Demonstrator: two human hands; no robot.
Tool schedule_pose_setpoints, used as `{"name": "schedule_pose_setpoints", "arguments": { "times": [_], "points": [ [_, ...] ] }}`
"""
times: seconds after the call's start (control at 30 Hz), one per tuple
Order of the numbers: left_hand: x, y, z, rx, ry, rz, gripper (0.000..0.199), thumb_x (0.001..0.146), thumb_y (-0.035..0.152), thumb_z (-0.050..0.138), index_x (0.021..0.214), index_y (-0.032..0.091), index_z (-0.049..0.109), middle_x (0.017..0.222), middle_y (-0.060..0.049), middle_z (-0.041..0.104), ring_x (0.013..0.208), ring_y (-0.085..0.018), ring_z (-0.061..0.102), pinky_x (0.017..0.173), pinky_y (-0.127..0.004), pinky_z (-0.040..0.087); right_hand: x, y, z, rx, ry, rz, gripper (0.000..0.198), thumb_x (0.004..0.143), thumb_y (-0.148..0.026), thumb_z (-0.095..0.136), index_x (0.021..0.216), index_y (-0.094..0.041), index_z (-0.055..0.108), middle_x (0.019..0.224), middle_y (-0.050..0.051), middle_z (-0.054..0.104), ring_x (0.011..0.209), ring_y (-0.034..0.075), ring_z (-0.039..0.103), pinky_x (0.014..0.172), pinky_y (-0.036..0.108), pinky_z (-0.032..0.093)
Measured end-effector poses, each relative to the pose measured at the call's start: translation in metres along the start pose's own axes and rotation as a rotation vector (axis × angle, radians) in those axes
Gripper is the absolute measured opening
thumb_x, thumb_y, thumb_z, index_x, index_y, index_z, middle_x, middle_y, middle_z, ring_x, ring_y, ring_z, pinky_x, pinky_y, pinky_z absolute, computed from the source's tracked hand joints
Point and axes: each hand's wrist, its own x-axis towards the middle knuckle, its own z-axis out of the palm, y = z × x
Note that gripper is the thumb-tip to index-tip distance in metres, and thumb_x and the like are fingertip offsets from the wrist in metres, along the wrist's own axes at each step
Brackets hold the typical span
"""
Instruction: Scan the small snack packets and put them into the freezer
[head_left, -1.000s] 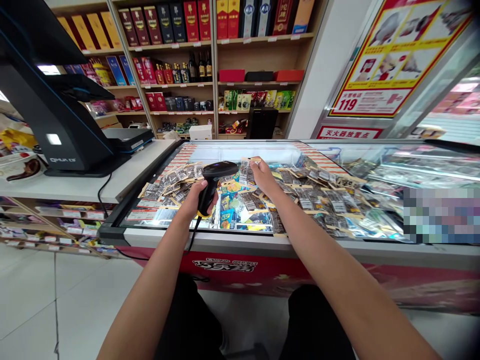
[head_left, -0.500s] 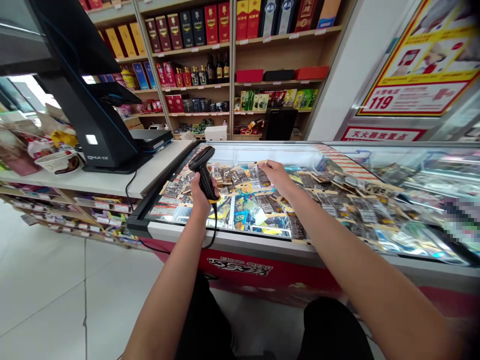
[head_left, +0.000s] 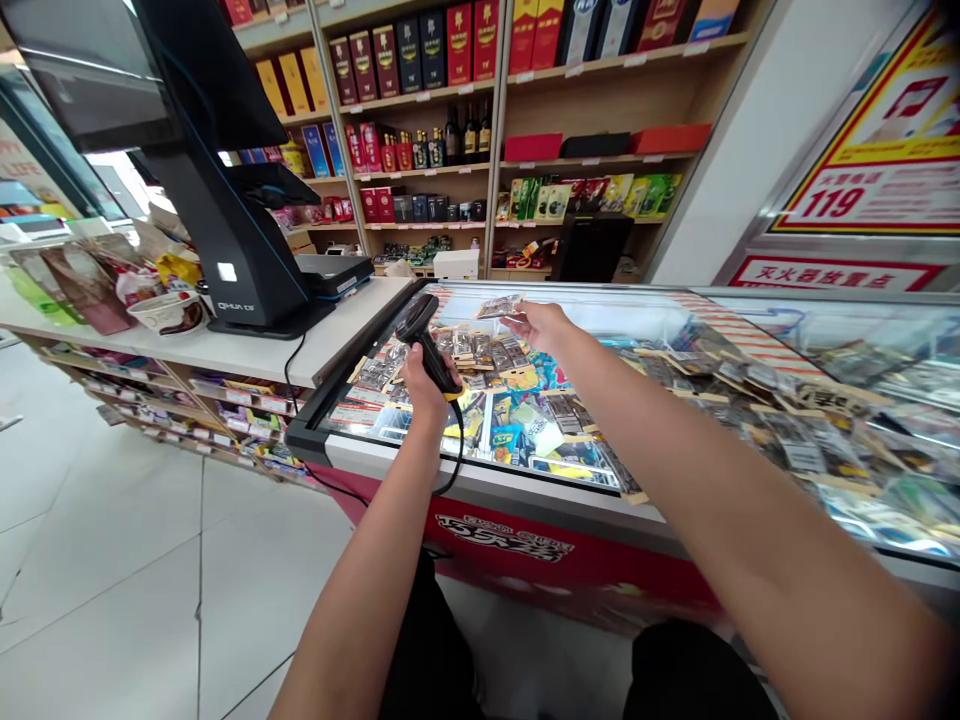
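My left hand [head_left: 427, 382] is wrapped round the grip of a black barcode scanner [head_left: 426, 340], whose head points up and away over the freezer's left end. A cable hangs from its base. In my right hand [head_left: 541, 325] I pinch a small clear snack packet [head_left: 499, 307], held above the glass near the freezer's back edge. Beneath the scanner and packet, rows of similar packets [head_left: 480, 350] lie on the glass top. More packets [head_left: 795, 430] are heaped to the right of my right forearm. Through the glass, colourful wrapped goods [head_left: 517, 430] show inside the freezer.
A red chest freezer [head_left: 525, 545] stands before my knees. On the left, a white counter [head_left: 352, 330] carries a black checkout terminal [head_left: 247, 250] and a bowl [head_left: 169, 312]. Shelves of boxes and bottles [head_left: 469, 130] rise behind. The scanner cable [head_left: 459, 455] loops over the freezer's front edge.
My right hand has lifted a packet off the glass and tipped it flatter. The left hand still holds the scanner. The view has shifted left, so the scene appears further right.
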Motion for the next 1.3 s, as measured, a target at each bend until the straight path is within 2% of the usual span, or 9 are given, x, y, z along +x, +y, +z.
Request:
{"name": "schedule_pose_setpoints", "arguments": {
  "times": [0.13, 0.27, 0.33, 0.43, 0.63, 0.8, 0.93, 1.13, 1.3],
  "points": [
    [0.002, -0.003, 0.000, -0.005, -0.022, -0.028, 0.055, 0.094, 0.076, 0.054, 0.104, 0.022, 0.058, 0.060, 0.006, 0.059, 0.038, -0.011, 0.051, 0.041, -0.025, 0.037, 0.013, 0.011, 0.012, -0.182, 0.014, -0.018, 0.024, 0.080, -0.020, 0.086, 0.093, -0.018, 0.067, 0.075, 0.009, 0.071, 0.080, 0.029, 0.077, 0.067, 0.041, 0.067],
    [0.001, -0.003, 0.002, 0.011, -0.023, -0.044, 0.058, 0.093, 0.079, 0.055, 0.099, 0.021, 0.058, 0.060, 0.006, 0.059, 0.037, -0.010, 0.051, 0.040, -0.025, 0.036, 0.022, 0.014, -0.003, -0.385, 0.087, -0.158, 0.019, 0.076, -0.022, 0.087, 0.088, -0.019, 0.072, 0.094, 0.021, 0.075, 0.118, 0.045, 0.071, 0.100, 0.060, 0.059],
    [0.000, -0.002, 0.003, 0.002, -0.052, -0.059, 0.059, 0.091, 0.079, 0.058, 0.101, 0.021, 0.059, 0.059, 0.006, 0.060, 0.037, -0.011, 0.052, 0.039, -0.025, 0.035, 0.025, 0.014, -0.023, -0.619, 0.143, -0.292, 0.014, 0.078, -0.027, 0.085, 0.085, -0.020, 0.074, 0.101, 0.023, 0.076, 0.128, 0.048, 0.067, 0.110, 0.062, 0.053],
    [-0.002, -0.002, 0.003, -0.012, -0.143, -0.101, 0.058, 0.090, 0.077, 0.060, 0.104, 0.020, 0.062, 0.059, 0.005, 0.061, 0.036, -0.011, 0.051, 0.037, -0.025, 0.034, 0.026, 0.016, -0.065, -1.048, 0.198, -0.402, 0.020, 0.082, -0.039, 0.082, 0.086, -0.019, 0.078, 0.097, 0.023, 0.077, 0.117, 0.047, 0.072, 0.104, 0.059, 0.056],
    [-0.007, -0.003, 0.002, 0.043, -0.418, -0.180, 0.056, 0.088, 0.071, 0.066, 0.105, 0.018, 0.068, 0.059, 0.003, 0.063, 0.035, -0.012, 0.051, 0.035, -0.025, 0.033, -0.003, 0.024, -0.153, -1.408, 0.011, -0.238, 0.038, 0.087, -0.054, 0.079, 0.095, -0.017, 0.082, 0.102, 0.022, 0.080, 0.102, 0.042, 0.076, 0.091, 0.050, 0.057],
    [-0.010, -0.002, 0.003, 0.094, -0.458, -0.175, 0.056, 0.086, 0.071, 0.065, 0.101, 0.018, 0.069, 0.058, 0.002, 0.062, 0.035, -0.011, 0.049, 0.035, -0.025, 0.033, -0.027, 0.024, -0.186, -1.488, -0.153, -0.196, 0.057, 0.093, -0.075, 0.066, 0.084, -0.020, 0.078, 0.095, 0.019, 0.079, 0.101, 0.042, 0.074, 0.094, 0.049, 0.054],
    [-0.009, -0.001, 0.003, 0.117, -0.436, -0.202, 0.057, 0.085, 0.073, 0.065, 0.100, 0.018, 0.069, 0.057, 0.002, 0.061, 0.035, -0.012, 0.048, 0.036, -0.025, 0.033, -0.028, 0.023, -0.180, -1.470, -0.189, -0.119, 0.046, 0.087, -0.065, 0.079, 0.097, -0.020, 0.077, 0.107, 0.015, 0.080, 0.103, 0.037, 0.074, 0.094, 0.043, 0.053],
    [-0.008, -0.007, 0.000, 0.159, -0.504, -0.187, 0.056, 0.084, 0.073, 0.067, 0.096, 0.018, 0.067, 0.059, 0.002, 0.063, 0.035, -0.011, 0.049, 0.036, -0.025, 0.035, -0.022, 0.027, -0.158, -1.362, 0.127, -0.306, 0.047, 0.088, -0.051, 0.082, 0.119, -0.018, 0.069, 0.121, 0.018, 0.077, 0.121, 0.040, 0.069, 0.107, 0.055, 0.049],
    [-0.011, -0.005, 0.001, 0.208, -0.547, -0.197, 0.060, 0.083, 0.075, 0.067, 0.099, 0.017, 0.066, 0.059, 0.002, 0.064, 0.035, -0.012, 0.050, 0.035, -0.026, 0.034, -0.017, 0.025, -0.146, -0.792, 0.292, -0.495, 0.038, 0.089, -0.038, 0.075, 0.121, -0.021, 0.062, 0.126, 0.017, 0.076, 0.123, 0.036, 0.070, 0.101, 0.049, 0.058]
  ]
}}
